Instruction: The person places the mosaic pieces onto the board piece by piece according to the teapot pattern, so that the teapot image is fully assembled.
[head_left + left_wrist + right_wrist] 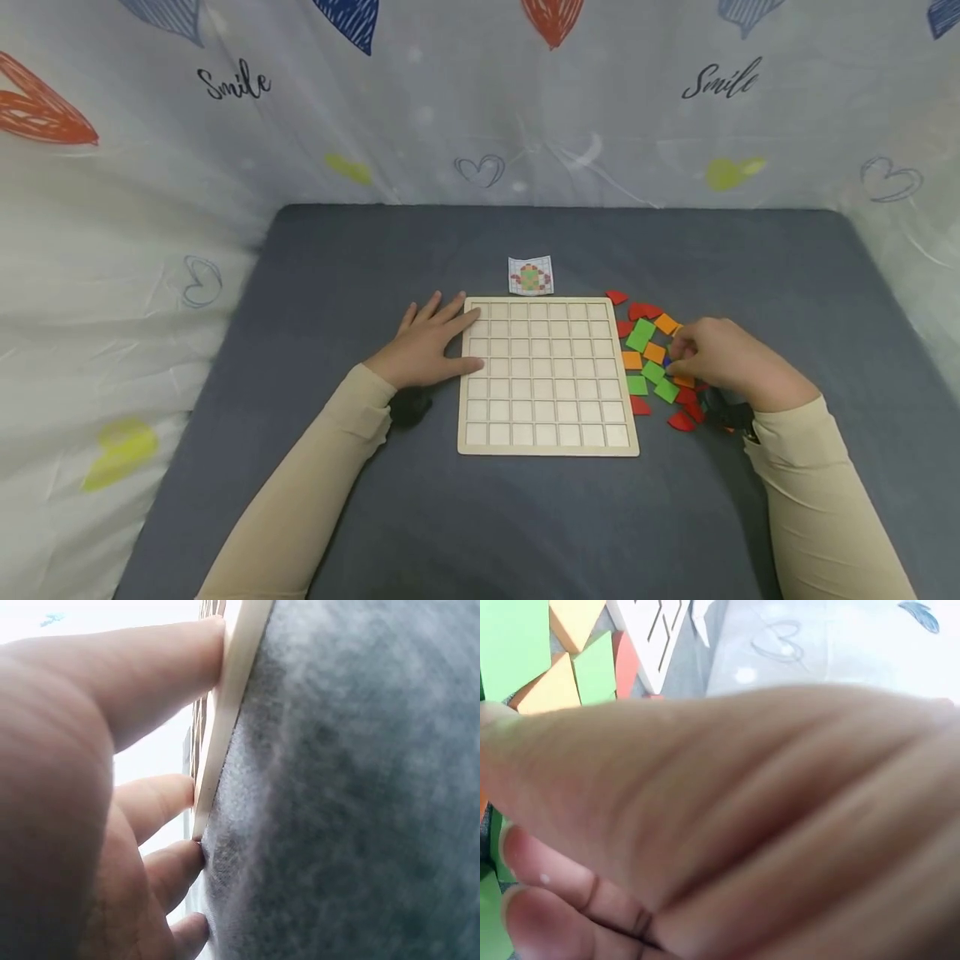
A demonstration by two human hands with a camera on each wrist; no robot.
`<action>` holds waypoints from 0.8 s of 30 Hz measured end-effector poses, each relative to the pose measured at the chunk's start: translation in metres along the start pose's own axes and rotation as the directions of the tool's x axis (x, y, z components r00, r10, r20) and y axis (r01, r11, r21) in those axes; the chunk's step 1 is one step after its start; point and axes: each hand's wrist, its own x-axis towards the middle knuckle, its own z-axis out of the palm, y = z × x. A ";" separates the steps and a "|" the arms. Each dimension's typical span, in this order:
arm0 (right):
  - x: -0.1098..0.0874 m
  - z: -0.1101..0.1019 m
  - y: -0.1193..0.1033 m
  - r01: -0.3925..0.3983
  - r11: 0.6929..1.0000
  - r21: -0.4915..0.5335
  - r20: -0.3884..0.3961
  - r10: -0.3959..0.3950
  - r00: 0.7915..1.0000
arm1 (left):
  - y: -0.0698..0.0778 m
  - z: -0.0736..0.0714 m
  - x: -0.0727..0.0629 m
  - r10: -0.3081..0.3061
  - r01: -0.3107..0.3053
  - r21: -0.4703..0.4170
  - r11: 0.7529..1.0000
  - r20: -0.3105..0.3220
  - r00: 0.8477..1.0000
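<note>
My left hand rests at the left edge of a square wooden grid board, with thumb and index finger on its rim. In the left wrist view the thumb presses the board's side, the other fingers spread along it. My right hand is over a pile of flat coloured pieces, fingers curled, thumb and index tips close together. A small blue piece shows right at those tips; I cannot tell whether they grip it. Around them lie green squares, orange squares and red pieces.
A small card printed with a coloured grid pattern lies just behind the board. The grey tabletop reaches back to a white curtain with printed leaves and hearts. Red pieces lie against the board's right edge.
</note>
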 end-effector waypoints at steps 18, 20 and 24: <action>-0.003 0.007 0.000 0.020 1.000 -0.016 0.010 -0.020 1.000 | 0.002 -0.001 0.001 -0.010 0.010 0.000 1.000 0.006 1.000; -0.004 0.008 0.001 0.025 1.000 -0.017 0.007 -0.025 1.000 | 0.003 0.000 0.001 -0.015 0.015 0.002 1.000 0.006 1.000; -0.004 0.005 0.000 0.024 1.000 -0.014 0.009 -0.024 1.000 | 0.004 0.000 0.001 -0.022 0.022 -0.004 1.000 -0.003 1.000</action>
